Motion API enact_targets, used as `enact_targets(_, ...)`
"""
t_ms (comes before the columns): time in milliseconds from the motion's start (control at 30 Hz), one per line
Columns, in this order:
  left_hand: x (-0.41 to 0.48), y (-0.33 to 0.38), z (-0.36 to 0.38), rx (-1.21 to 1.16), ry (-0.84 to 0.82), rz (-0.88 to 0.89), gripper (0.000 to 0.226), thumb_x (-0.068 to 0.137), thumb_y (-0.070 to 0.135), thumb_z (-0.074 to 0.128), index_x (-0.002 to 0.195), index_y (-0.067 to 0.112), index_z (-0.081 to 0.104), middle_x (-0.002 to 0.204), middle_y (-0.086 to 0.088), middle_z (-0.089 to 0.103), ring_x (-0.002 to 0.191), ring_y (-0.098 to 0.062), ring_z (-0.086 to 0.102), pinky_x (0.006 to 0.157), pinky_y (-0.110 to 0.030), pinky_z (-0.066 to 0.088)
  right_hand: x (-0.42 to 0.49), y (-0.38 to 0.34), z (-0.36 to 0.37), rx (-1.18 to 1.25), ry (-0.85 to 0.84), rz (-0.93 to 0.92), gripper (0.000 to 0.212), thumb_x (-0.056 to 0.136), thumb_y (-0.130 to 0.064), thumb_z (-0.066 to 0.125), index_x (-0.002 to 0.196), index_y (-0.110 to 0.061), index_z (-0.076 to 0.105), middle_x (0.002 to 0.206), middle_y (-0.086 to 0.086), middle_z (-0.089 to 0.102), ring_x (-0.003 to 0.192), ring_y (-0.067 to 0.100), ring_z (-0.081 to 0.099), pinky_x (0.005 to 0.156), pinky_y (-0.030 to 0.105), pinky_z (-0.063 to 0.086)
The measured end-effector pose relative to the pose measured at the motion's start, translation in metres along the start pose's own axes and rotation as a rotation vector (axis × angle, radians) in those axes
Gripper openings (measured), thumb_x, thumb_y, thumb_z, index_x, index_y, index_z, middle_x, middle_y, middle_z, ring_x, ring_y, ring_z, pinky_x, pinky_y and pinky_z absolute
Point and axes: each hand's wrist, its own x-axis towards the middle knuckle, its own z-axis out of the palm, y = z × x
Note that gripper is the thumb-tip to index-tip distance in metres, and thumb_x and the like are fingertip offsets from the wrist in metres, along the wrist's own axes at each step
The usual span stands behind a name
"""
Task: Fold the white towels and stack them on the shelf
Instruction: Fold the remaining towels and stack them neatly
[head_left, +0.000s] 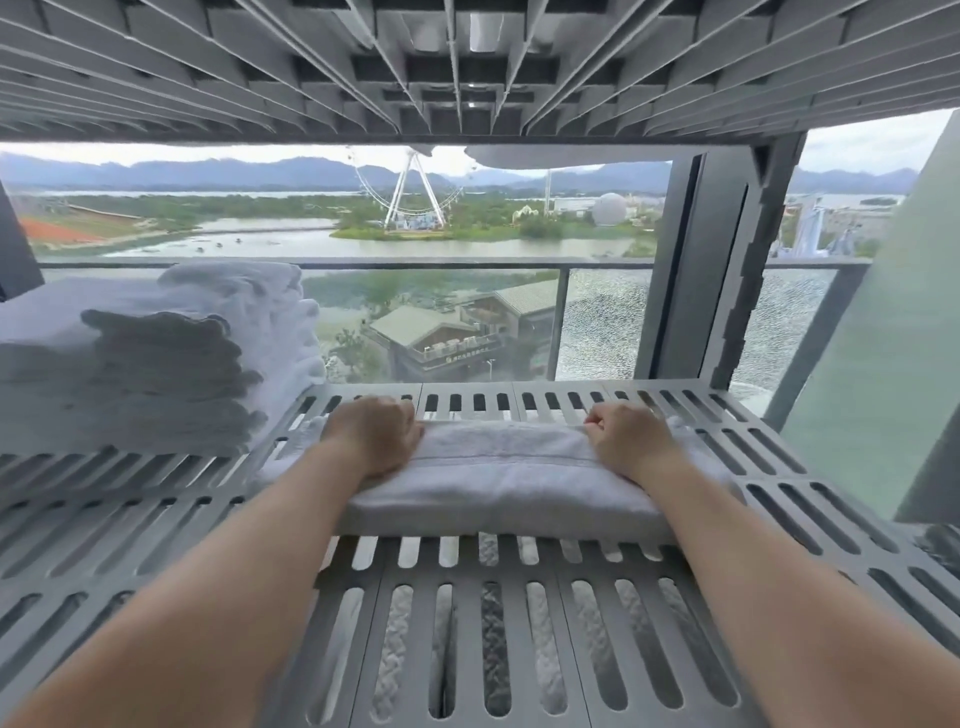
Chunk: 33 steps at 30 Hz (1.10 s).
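Observation:
A folded white towel (498, 480) lies flat on the grey slotted shelf (779, 493), in the middle of the view. My left hand (376, 439) grips its far left end with fingers curled over the edge. My right hand (631, 439) holds its far right end the same way. Both forearms reach in from the near edge. A tall stack of folded white towels (150, 358) stands on the same shelf at the left, apart from the towel I hold.
Another slotted shelf (467, 67) hangs close overhead. A grey upright post (711, 270) stands at the back right. More white towels (540, 644) show through the slots below. Behind the shelf is a window onto a glass balcony rail.

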Motion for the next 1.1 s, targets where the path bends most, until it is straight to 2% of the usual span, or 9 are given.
enact_targets(100,-0.002,-0.013,0.002,0.085,-0.091,-0.029,0.057,0.099,0.062,0.018,0.114,0.021,0.056,0.114,-0.006,0.065,0.104,-0.024,0.062,0.082,-0.04,0.049,-0.004,0.004,0.009,0.005,0.083,-0.01,0.02,0.098,-0.032,0.051,0.102,-0.022,0.068,0.097,0.0,0.069,0.092,0.02,0.06,0.092,0.038,0.049)
enact_targets(267,-0.007,-0.015,-0.001,0.065,-0.077,-0.036,0.05,0.103,0.053,0.024,0.123,0.021,0.056,0.126,-0.01,0.06,0.117,-0.028,0.054,0.095,-0.045,0.042,-0.006,0.002,0.009,-0.003,0.108,-0.004,0.021,0.098,-0.034,0.052,0.103,-0.022,0.069,0.097,0.0,0.07,0.091,0.02,0.061,0.09,0.038,0.051)
enact_targets(367,-0.005,-0.004,-0.007,-0.028,0.033,0.056,0.032,0.101,0.034,0.043,0.128,0.025,0.056,0.131,-0.004,0.06,0.119,-0.025,0.055,0.103,-0.044,0.044,-0.008,0.002,0.008,-0.007,0.127,0.002,0.023,0.097,-0.033,0.053,0.102,-0.022,0.072,0.097,0.001,0.072,0.089,0.02,0.061,0.086,0.034,0.049)
enact_targets(467,-0.001,0.027,-0.017,-0.167,0.156,0.155,0.037,0.096,0.01,0.047,0.125,0.026,0.061,0.129,-0.002,0.063,0.114,-0.024,0.06,0.101,-0.042,0.046,-0.01,0.0,0.005,0.013,0.131,0.012,0.024,0.096,-0.034,0.056,0.1,-0.022,0.076,0.096,0.001,0.074,0.088,0.021,0.063,0.087,0.035,0.051)
enact_targets(633,0.009,0.099,-0.028,-0.374,0.224,0.291,0.024,0.101,0.026,0.048,0.11,0.029,0.071,0.119,0.002,0.066,0.104,-0.024,0.064,0.091,-0.039,0.05,-0.012,-0.002,-0.003,-0.004,0.154,0.072,0.033,0.094,-0.041,0.057,0.118,-0.024,0.072,0.112,0.004,0.073,0.107,0.025,0.063,0.099,0.041,0.045)
enact_targets(767,0.017,0.132,-0.022,-0.394,0.1,0.293,0.028,0.1,0.043,0.045,0.111,0.031,0.069,0.118,0.003,0.063,0.104,-0.024,0.062,0.088,-0.037,0.049,-0.014,0.009,-0.021,-0.049,0.284,0.254,0.033,0.096,-0.032,0.048,0.104,-0.011,0.072,0.099,0.012,0.072,0.095,0.031,0.063,0.083,0.038,0.047)
enact_targets(867,0.019,0.135,-0.01,-0.423,0.019,0.274,0.026,0.098,0.046,0.047,0.116,0.037,0.063,0.125,0.003,0.063,0.111,-0.022,0.061,0.093,-0.04,0.051,-0.017,0.027,-0.037,-0.066,0.152,0.426,0.034,0.093,-0.036,0.048,0.101,-0.009,0.067,0.101,0.012,0.07,0.094,0.032,0.062,0.073,0.036,0.046)
enact_targets(933,0.019,0.135,-0.003,-0.46,0.059,0.249,0.023,0.096,0.044,0.05,0.113,0.038,0.065,0.125,0.003,0.065,0.111,-0.022,0.062,0.095,-0.04,0.051,-0.021,0.036,-0.043,-0.086,0.023,0.563,0.046,0.089,-0.051,0.052,0.109,-0.011,0.065,0.108,0.012,0.067,0.097,0.031,0.061,0.072,0.034,0.045)
enact_targets(1100,0.016,0.136,0.006,-0.506,0.184,0.229,0.021,0.096,0.037,0.059,0.108,0.033,0.075,0.115,0.007,0.073,0.105,-0.017,0.066,0.093,-0.035,0.052,-0.026,0.041,-0.035,-0.093,-0.109,0.624,0.078,0.081,-0.08,0.043,0.114,-0.012,0.064,0.091,0.008,0.062,0.068,0.02,0.052,0.055,0.027,0.041)
